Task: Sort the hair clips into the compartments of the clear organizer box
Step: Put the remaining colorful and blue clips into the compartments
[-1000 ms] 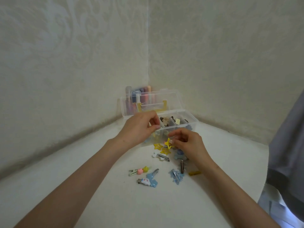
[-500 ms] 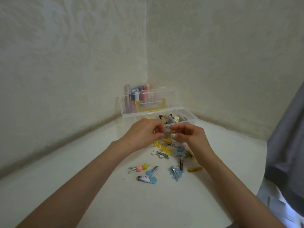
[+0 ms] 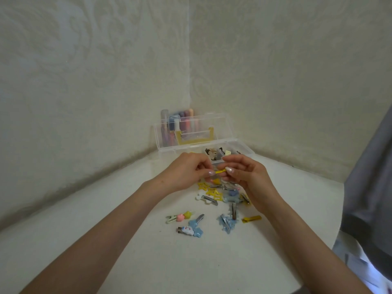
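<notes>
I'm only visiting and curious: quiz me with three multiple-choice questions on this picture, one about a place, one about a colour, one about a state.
1. Where does the clear organizer box stand?
A. at the far corner of the table, beyond the hands
B. on the person's lap
C. at the table's near edge

2. What colour is the small clip pinched between the left hand and the right hand?
A. red
B. yellow
C. black

3. How is the box's lid?
A. shut
B. lying loose on the table
C. open, standing upright

Answers: 1 A, it sits past both hands; 2 B, yellow shows between the fingertips; 3 C, the lid rises behind the open compartments.
</notes>
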`<action>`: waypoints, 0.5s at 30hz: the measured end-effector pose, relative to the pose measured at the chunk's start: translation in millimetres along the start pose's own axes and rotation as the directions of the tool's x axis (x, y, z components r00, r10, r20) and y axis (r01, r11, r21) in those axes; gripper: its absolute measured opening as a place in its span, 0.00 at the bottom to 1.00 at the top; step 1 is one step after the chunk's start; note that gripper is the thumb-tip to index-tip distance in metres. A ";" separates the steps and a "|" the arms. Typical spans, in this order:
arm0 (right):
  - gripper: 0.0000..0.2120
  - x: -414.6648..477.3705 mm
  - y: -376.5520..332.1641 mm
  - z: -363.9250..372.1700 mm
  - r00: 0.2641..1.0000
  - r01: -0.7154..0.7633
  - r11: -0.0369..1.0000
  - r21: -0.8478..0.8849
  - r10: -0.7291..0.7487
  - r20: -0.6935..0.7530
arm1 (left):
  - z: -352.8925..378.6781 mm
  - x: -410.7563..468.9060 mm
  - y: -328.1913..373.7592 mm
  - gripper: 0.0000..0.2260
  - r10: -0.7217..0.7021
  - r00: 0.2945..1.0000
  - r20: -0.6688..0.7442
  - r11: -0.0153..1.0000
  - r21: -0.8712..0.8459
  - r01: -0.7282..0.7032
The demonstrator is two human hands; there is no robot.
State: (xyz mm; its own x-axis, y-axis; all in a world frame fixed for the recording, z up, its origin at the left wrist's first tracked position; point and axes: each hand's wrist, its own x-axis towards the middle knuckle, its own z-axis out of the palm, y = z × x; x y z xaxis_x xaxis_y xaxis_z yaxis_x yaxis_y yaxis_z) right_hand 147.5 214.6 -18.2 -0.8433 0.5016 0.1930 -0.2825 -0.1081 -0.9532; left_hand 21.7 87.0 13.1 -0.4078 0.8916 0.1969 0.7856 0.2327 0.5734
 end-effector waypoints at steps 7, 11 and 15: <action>0.15 2.4 10.3 1.2 0.976 0.110 0.842 -0.528 -0.191 -0.101 | -10.9 2.1 -4.1 0.05 -0.053 0.988 -0.144 0.990 -0.135 0.034; 0.07 3.8 26.8 0.8 0.976 0.179 0.339 -0.924 -0.177 0.124 | -24.5 2.9 -9.7 0.09 -0.043 0.972 -0.230 0.993 -0.120 0.015; 0.11 5.5 30.5 -2.7 0.978 0.182 0.188 -0.965 -0.134 0.158 | -44.6 2.8 -23.4 0.08 -0.079 0.937 -0.341 0.992 -0.117 0.041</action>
State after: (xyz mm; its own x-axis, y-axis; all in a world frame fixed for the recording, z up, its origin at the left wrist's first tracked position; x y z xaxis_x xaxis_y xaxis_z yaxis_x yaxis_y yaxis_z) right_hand 135.5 216.4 -46.8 -0.8597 0.3692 0.3531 0.2346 0.8993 -0.3692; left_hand -18.6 66.7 35.7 -0.6027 0.6844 0.4103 0.7083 0.2221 0.6701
